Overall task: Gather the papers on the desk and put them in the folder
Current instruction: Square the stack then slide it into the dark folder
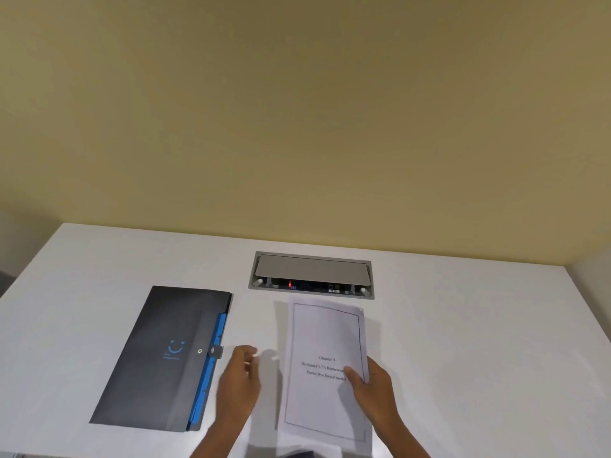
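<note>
R hand [370,388] is gripping the papers [325,371] at their R edge, thumb pressing on the printed top sheet, fingers going behind; the stack is looking lifted and tilted up off the desk [479,342], long axis running away from the person, w/ a couple of sheet edges fanning out at top and bottom. L hand [239,381] is hanging loose btwn papers and folder [158,358], fingers half curled, gripping nothing, blurred so exact pose is hard to read.

Folder is lying flat to the L of both hands, dark, snap flap seeming shut, blue dividers [211,365] peeking out along its R long edge, i.e. the side facing the papers. Its long axis is leaning slightly, roughly parallel w/ the stack. L hand is sitting just beside that edge and the snap [199,351], so it's the nearer one for opening; R hand is well apart from folder w/ the load.

Judging: gathering is looking done, no loose sheets elsewhere on desk; next is prob. L hand popping the flap while R is swinging the stack leftward, long edge first. A grey cable box [310,274] is sitting behind, out of the way
</note>
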The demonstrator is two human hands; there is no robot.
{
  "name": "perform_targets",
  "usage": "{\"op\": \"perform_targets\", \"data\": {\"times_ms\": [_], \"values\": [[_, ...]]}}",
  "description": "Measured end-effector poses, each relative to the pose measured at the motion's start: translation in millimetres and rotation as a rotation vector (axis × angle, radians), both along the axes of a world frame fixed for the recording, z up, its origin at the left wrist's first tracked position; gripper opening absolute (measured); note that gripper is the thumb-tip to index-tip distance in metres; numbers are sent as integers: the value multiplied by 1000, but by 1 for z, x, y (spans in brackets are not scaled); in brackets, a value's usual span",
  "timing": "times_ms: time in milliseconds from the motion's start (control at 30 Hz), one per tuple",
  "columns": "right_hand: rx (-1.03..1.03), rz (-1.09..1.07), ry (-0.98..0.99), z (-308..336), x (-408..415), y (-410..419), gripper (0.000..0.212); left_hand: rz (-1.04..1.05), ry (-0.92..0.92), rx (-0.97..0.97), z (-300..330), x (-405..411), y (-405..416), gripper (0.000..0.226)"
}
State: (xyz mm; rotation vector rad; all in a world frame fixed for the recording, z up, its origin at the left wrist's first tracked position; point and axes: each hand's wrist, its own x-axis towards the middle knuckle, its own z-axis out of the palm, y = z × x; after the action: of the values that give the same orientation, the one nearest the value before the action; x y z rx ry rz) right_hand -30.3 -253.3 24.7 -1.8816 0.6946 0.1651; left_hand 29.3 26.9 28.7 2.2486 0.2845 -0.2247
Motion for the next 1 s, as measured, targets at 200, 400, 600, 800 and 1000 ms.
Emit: {"op": "perform_targets", "data": {"times_ms": [200, 400, 600, 800, 1000], "values": [[-103, -82, 153, -23, -22, -9, 17, 77, 89, 515, -27, 3, 89, 30], [-135, -128, 217, -26, -48, -8, 16, -65, 243, 636, -50, 3, 124, 96], [-154, -212, 230, -18, -57, -4, 15, -141, 223, 668, -46, 21, 122, 95], [-140, -246, 211, -13, -53, -4, 13, -115, 276, 582, -30, 29, 116, 76], [-107, -256, 121, 7, -37, -9, 17, -24, 226, 357, -3, 35, 108, 73]]}}
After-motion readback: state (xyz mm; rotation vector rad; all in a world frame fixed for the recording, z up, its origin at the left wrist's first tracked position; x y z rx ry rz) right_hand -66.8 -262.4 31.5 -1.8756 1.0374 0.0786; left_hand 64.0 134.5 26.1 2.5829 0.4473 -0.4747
